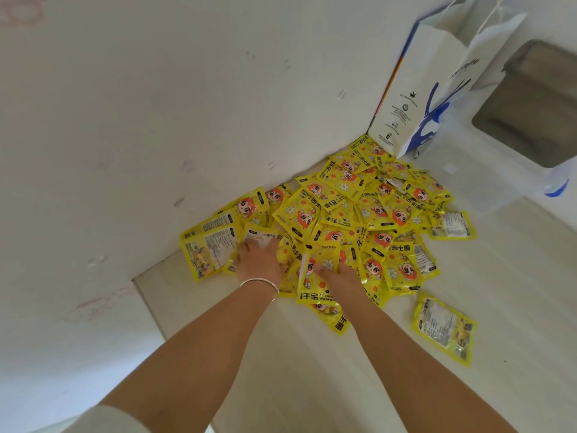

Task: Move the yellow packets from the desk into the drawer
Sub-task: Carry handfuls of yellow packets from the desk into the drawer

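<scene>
A big heap of yellow hand-warmer packets [352,214] lies on the pale desk [312,370], pushed against the white wall. My left hand [260,260], with a silver bangle on the wrist, rests on the heap's near left part, fingers dug in among packets. My right hand [338,273] is pushed into the near middle of the heap, its fingers hidden under a raised packet [318,276]. One loose packet [443,329] lies apart at the right. No drawer is in view.
A white paper bag [437,89] with blue print stands behind the heap at the back right. A white box with a dark opening [530,114] is at the far right. The white wall [125,120] borders the desk on the left.
</scene>
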